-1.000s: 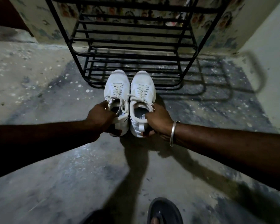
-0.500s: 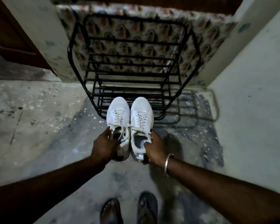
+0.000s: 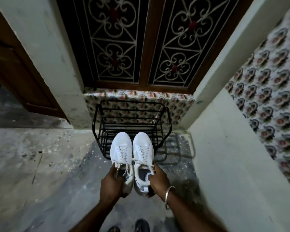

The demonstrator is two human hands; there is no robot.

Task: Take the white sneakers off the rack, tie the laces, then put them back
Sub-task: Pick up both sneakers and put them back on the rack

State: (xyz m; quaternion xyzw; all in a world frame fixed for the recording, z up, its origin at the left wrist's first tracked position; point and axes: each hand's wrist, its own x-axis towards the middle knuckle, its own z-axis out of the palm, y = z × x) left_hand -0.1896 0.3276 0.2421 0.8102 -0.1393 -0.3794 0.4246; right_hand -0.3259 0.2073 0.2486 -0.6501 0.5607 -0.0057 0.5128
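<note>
Left hand (image 3: 111,183) fingers are curling around the heel and collar of the left sneaker (image 3: 121,158), thumb side up near the loose lace ends, gripping it firmly. Right hand (image 3: 158,180) fingers are wrapping the heel end of the right sneaker (image 3: 143,158), one fingertip hooking into the shoe opening, also gripping. A metal bangle (image 3: 169,196) is sitting on the right wrist. Both white sneakers are being held side by side, touching, toes pointing away from the person, soles down, in the air in front of the black wire shoe rack (image 3: 131,124). Toes are overlapping the rack's front lower edge in view; cannot tell if they are touching it. Laces are looking threaded, with ends hanging near the collars; knots too blurry to tell. Rack is standing on the speckled grey floor (image 3: 40,164) against a patterned panel (image 3: 139,96), below a window with scrolled grille (image 3: 141,39). Pale wall (image 3: 224,164) is running along the right. Two sandalled feet (image 3: 141,226) are showing at the bottom edge.
</note>
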